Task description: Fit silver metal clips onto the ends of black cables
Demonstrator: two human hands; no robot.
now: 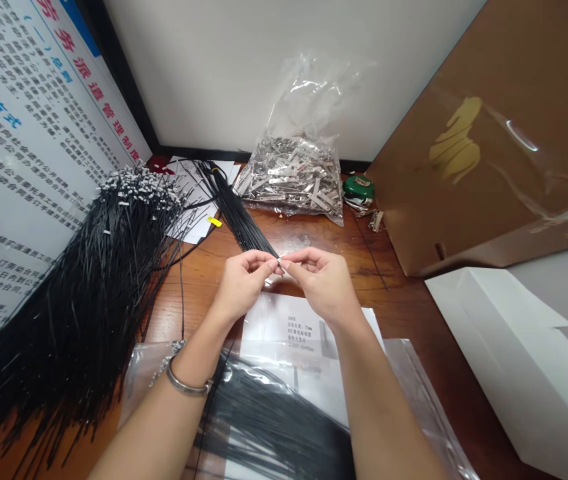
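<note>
My left hand (248, 283) and my right hand (320, 280) meet fingertip to fingertip over the table, both closed in a pinch. Between them shows the dark end of a thin black wire with a small whitish piece (280, 263) on it; its exact kind is too small to tell. Just behind my fingers lies a tied bundle of black wires (244, 220). Under my forearms is a clear plastic bag (404, 373) with more black wires (274, 407) in it, partly over a printed white sheet (314, 320).
A large heap of black wires (79, 320) with white-tagged ends fills the left side. At the back stand a clear bag of flat silvery pieces (294, 177) and a green tape measure (359, 188). A brown box (494, 147) and a white box (519, 360) border the right.
</note>
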